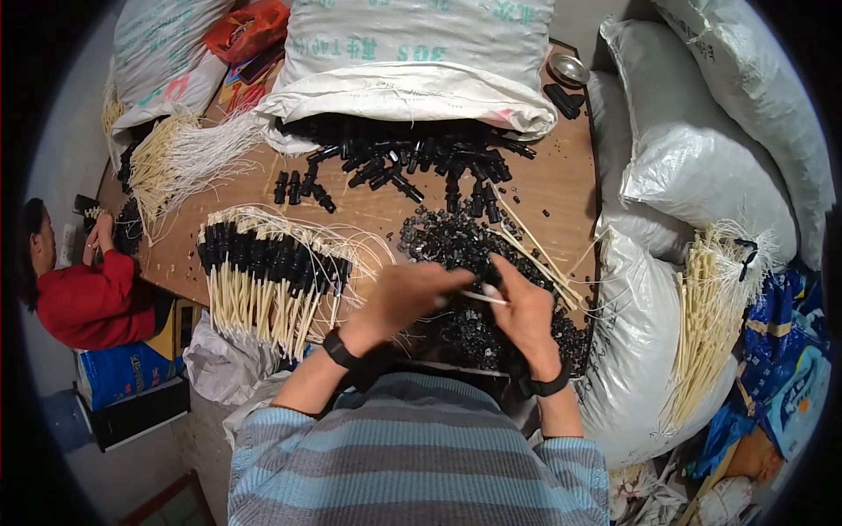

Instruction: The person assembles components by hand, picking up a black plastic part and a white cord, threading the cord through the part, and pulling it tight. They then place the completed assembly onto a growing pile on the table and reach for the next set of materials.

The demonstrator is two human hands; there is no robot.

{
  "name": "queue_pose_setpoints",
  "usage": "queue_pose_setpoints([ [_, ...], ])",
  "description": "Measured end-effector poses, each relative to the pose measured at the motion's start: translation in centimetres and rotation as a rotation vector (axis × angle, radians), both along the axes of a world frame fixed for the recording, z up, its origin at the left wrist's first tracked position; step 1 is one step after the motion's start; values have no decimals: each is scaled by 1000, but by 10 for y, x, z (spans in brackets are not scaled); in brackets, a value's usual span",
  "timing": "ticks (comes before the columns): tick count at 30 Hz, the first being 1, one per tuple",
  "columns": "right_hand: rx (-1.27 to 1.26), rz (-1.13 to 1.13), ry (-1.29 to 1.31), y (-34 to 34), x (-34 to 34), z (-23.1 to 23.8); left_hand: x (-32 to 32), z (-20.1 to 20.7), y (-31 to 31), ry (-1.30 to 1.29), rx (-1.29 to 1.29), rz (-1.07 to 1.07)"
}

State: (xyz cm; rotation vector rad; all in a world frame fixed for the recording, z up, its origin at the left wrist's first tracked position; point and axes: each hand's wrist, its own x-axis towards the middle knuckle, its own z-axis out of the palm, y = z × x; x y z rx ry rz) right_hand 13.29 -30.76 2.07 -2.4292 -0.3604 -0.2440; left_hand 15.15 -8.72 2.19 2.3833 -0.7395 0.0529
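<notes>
Above a pile of small black plastic pieces [465,337], my right hand [528,314] is closed on a thin cream-coloured tube [484,297], which points toward the left hand. Motion smears my left hand [405,296], so its fingers and anything in them cannot be made out. To its left lies a row of cream tubes with black fittings [272,272] on one end and white strings trailing off. Several loose cream tubes [548,267] lie beside my right hand. Black ribbed plastic fittings [377,171] are heaped farther back on the brown table [263,180].
A large white woven sack [412,53] rests at the table's back. Bundled cream tubes with white strings [167,167] lie at the back left, near a red plastic bag [247,31]. Filled sacks [693,149] crowd the right edge. A person in red [96,298] works at the far left.
</notes>
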Motion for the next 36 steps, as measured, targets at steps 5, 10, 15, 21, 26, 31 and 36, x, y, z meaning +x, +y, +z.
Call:
queue_pose_setpoints([
  [5, 163, 93, 100, -3, 6, -18, -10, -20, 2, -30, 34, 39],
  [10, 1755, 370, 350, -40, 4, 0, -10, -43, 43, 196, 190, 503],
  [15, 195, 209, 112, 13, -7, 2, -6, -25, -7, 871, -773, 423],
  [21, 178, 79, 192, 33, -16, -9, -9, -24, -7, 526, -565, 328],
  [26, 93, 97, -51, 36, -12, -16, -15, -33, -8, 122, -263, 336],
  [31, 86, 8, -40, 41, -7, -15, -15, -37, 1, 31, -61, 276],
  [36, 77, 33, -9, 40, -6, -17, -17, -39, 0, 51, -67, 266],
])
